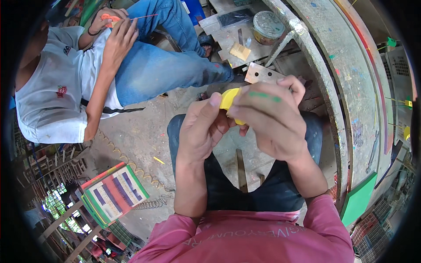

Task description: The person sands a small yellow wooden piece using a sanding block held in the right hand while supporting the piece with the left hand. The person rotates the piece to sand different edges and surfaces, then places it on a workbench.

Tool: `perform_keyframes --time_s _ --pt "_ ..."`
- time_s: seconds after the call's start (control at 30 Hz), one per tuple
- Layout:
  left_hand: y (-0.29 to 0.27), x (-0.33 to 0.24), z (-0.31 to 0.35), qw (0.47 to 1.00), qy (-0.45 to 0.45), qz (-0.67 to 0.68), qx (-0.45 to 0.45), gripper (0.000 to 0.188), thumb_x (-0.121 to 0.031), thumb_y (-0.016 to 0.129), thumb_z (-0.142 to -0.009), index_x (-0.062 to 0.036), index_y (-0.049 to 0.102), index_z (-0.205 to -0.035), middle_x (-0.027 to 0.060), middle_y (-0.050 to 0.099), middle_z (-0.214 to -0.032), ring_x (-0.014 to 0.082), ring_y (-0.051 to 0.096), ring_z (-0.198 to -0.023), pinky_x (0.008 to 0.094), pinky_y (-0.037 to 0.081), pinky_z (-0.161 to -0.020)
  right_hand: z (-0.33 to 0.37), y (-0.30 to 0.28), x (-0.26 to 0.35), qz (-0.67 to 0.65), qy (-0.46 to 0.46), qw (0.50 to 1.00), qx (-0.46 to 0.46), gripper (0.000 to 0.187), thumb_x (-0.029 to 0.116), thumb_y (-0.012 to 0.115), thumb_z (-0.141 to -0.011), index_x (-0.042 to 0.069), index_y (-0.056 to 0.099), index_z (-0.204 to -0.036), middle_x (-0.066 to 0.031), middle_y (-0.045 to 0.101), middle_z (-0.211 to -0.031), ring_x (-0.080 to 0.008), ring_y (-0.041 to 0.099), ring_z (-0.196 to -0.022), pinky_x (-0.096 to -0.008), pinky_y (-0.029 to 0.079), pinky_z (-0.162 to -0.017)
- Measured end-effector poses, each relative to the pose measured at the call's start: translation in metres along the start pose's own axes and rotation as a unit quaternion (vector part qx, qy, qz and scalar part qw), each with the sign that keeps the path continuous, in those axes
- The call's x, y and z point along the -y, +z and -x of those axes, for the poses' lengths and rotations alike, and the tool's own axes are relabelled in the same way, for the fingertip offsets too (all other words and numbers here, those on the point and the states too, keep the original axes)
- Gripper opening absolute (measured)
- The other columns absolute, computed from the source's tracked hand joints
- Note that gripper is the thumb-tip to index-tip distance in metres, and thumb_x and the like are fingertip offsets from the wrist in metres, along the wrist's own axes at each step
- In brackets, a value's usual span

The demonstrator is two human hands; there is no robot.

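A small curved yellow piece (228, 99) sits between my two hands, above my lap. My left hand (199, 127) is closed on it, thumb along its near left edge. Over its right side my right hand (274, 120) bends its fingers, touching the piece; these fingers are smeared by motion, and anything under them is hidden. Green paint marks the back of the right hand. The far underside of the yellow piece is covered by fingers.
Left, a seated co-worker holds an orange piece (110, 18) and a thin red stick. Stacked coloured boards (115, 193) stand lower left by a coiled hose (153, 203). A paint-spotted bench (337, 74) curves along my right, with a green board (358, 199). A lidded tub (268, 27) stands ahead.
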State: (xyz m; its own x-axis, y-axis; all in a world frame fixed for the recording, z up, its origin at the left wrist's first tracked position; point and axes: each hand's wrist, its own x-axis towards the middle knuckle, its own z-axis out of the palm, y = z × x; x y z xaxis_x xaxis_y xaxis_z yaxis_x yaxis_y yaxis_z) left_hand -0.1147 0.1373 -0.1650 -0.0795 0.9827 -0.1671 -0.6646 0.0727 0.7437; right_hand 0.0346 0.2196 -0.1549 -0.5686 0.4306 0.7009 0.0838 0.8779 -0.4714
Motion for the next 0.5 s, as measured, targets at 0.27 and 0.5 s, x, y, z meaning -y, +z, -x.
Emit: perform_keyframes --time_s 0.27,0.5 --pt "0.011 -0.005 -0.001 0.999 0.014 -0.028 -0.039 0.066 -0.044 0.032 -0.099 0.0129 0.039 -0.130 0.0212 0.056 -0.103 0.0228 0.056 -0.079 0.0352 0.046 -0.067 -0.003 -0.003 0.007 0.024 -0.009 1.000 0.003 0.026 0.007 0.059 -0.066 0.007 0.070 -0.090 -0.0018 0.065 -0.094 -0.0197 0.062 -0.093 -0.0361 0.028 -0.087" --pt "-0.017 0.001 -0.007 0.976 0.075 0.152 0.136 0.063 -0.037 0.038 -0.100 0.0170 0.037 -0.130 0.0233 0.056 -0.117 0.0255 0.059 -0.093 0.0363 0.048 -0.074 -0.001 -0.005 -0.008 0.040 0.014 0.998 -0.051 0.029 0.008 0.059 -0.065 0.007 0.071 -0.091 -0.0008 0.065 -0.095 -0.0190 0.062 -0.094 -0.0393 0.027 -0.088"
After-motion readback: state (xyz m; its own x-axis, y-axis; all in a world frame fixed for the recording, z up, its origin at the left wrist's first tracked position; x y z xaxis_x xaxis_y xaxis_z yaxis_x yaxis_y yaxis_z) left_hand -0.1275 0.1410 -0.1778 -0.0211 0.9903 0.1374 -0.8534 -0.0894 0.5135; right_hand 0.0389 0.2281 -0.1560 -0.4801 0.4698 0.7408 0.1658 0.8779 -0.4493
